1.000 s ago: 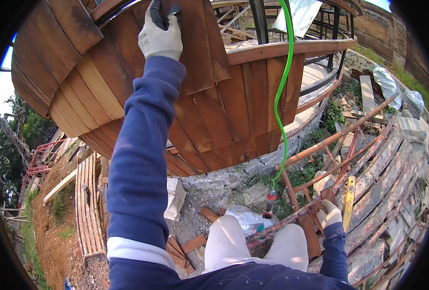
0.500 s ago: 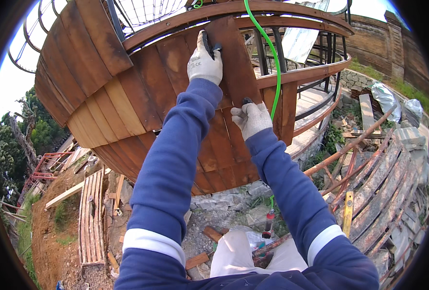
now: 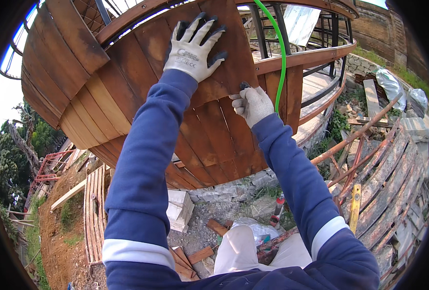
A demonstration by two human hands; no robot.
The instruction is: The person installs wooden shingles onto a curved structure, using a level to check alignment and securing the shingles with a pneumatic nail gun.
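Note:
My left hand, in a white glove with dark fingertips, lies flat with fingers spread on the brown wooden cladding. Under its thumb side is a wide wooden board, which runs down from the curved top rail. My right hand, gloved too, is closed at that board's lower right corner, with the thumb up against the edge; its fingertips are partly hidden. Below, the lower row of boards shows narrow gaps. A bright green hose hangs just right of the right hand.
Curved wooden rails on black metal posts continue to the right. A rusty slatted metal frame bears a yellow spirit level. White slabs, wood offcuts and a red-and-black tool lie below near my knees.
My left hand has gone from pointing fingers to spread flat, a little further left on the boards. The right hand stays at the board's lower corner. The view has shifted slightly.

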